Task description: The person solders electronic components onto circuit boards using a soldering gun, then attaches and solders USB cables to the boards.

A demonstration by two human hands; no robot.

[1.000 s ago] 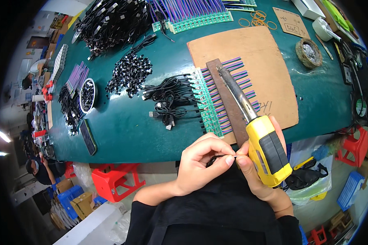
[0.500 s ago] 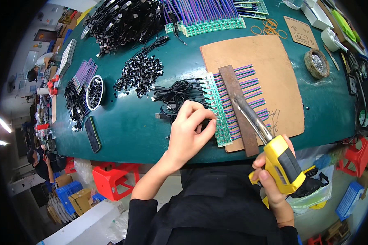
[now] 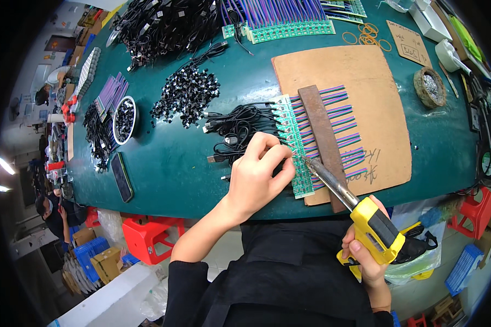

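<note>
Lying between both hands, the board (image 3: 292, 131) is steadied by a bar (image 3: 323, 125) set across its wires (image 3: 335, 100), partly over cardboard (image 3: 390, 117). At its left side, something mostly hidden, likely a cable end, is pinched by the left hand (image 3: 259, 177). The iron (image 3: 377, 224) is gripped in the right hand (image 3: 368, 259), tip at the board; contact can't be told. Best done with the pinch held still, fingers clear of heat. Black cables (image 3: 243, 119) are bunched leftward.

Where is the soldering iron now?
In the head view, right of centre, the soldering iron is in the right hand, its tip near the left hand, at the green circuit boards.
</note>
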